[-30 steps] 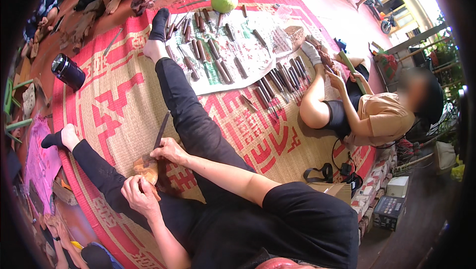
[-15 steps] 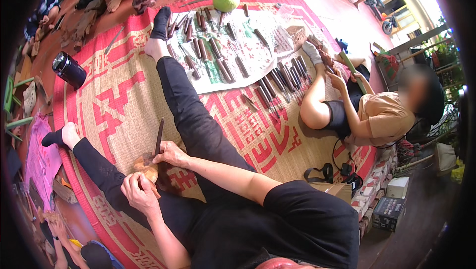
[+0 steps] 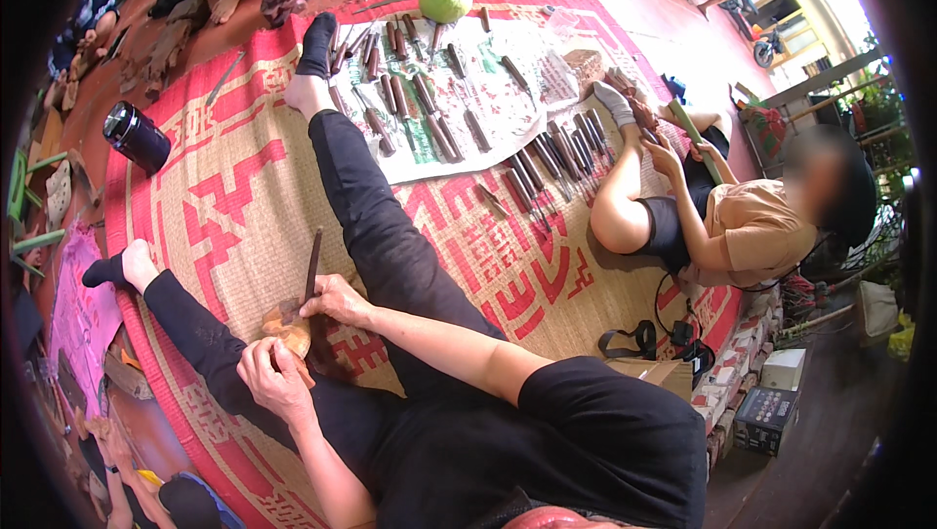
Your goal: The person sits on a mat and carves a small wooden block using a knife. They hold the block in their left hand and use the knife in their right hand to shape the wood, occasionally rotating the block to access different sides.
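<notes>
Biggest first: the red-and-straw mat [image 3: 264, 236] runs under your fingers, its near part blocked by your body. Well to the right of your fingers sits a person in a tan shirt [image 3: 756, 231], face blurred. At far left, another person's hands [image 3: 102, 443] are part cut off by the dark rim.

Ahead and right of your fingers: white sheet [image 3: 415, 170], loaded with wood-handled tools [image 3: 424, 95]; more tools [image 3: 551, 160] lie on the mat just beside it. Many tips too small to read.

Containers: cardboard box [image 3: 669, 375] right of your fingers, part hidden by your sleeve, contents not visible. Further right, a dark box [image 3: 765, 420], contents can't tell. Ahead-left, a dark cylindrical bottle [image 3: 137, 139], inside hidden. Far ahead, by the sheet's edge, a green round fruit [image 3: 445, 2].

Your left fingers [image 3: 259, 358] grip a light-brown wood piece [image 3: 293, 337] near your left thigh; they cover its near end, so its full shape is unclear. Your right fingers [image 3: 320, 305] clasp a slim dark tool [image 3: 312, 261], pointing up and away; its lower end is hidden, contact with the wood can't tell.
</notes>
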A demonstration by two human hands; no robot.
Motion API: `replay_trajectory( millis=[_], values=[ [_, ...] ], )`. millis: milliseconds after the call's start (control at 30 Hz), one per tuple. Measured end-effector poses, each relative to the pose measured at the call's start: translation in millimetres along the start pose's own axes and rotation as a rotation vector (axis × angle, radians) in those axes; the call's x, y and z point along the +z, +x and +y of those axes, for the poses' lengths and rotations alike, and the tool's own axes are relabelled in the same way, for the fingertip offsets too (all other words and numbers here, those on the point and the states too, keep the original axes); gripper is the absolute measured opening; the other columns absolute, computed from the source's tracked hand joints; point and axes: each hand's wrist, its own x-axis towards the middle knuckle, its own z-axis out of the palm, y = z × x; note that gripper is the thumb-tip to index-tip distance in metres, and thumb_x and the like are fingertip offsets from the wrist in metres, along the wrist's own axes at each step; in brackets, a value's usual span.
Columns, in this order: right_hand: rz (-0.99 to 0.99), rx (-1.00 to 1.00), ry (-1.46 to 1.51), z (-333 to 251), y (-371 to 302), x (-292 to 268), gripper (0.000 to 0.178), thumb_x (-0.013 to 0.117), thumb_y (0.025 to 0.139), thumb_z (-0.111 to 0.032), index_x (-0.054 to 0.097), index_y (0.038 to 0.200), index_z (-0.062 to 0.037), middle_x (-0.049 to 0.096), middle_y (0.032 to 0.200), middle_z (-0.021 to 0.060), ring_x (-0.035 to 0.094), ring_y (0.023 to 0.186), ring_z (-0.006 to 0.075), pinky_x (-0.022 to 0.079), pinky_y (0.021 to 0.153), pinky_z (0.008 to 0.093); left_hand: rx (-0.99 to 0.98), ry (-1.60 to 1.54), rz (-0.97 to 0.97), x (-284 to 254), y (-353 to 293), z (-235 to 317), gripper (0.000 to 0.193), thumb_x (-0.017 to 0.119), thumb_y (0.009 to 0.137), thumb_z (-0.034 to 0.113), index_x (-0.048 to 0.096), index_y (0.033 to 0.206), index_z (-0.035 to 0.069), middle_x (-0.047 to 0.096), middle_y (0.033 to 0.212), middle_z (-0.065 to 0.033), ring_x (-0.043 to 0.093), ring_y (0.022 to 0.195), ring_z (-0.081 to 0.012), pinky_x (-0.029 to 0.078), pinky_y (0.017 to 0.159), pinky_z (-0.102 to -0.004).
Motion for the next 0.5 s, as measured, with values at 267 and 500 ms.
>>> replay_trajectory(
  millis=[267,500],
  values=[
    [0.042,-0.026,0.038,1.7,3.7,3.4,0.009,0.066,0.076,-0.007,0.063,0.082,-0.0001,0.062,0.071,0.0049,0.057,0.063,0.0121,0.046,0.059,0.0257,0.003,0.005,0.005,0.3,-1.7,-1.6,0.018,0.057,0.087,0.02,0.059,0.084,0.003,0.058,0.086,-0.0099,0.055,0.085,-0.0296,0.044,0.076,-0.0407],
    [0.126,0.099,0.13,0.0,10.9,-4.9,0.008,0.065,0.078,-0.008,0.062,0.081,-0.0013,0.061,0.069,0.0033,0.055,0.06,0.0097,0.045,0.056,0.0241,-0.003,0.016,0.005,-0.9,-3.0,-3.4,0.018,0.055,0.087,0.02,0.059,0.085,0.002,0.058,0.087,-0.0101,0.055,0.085,-0.0299,0.043,0.077,-0.0405]
  ],
)
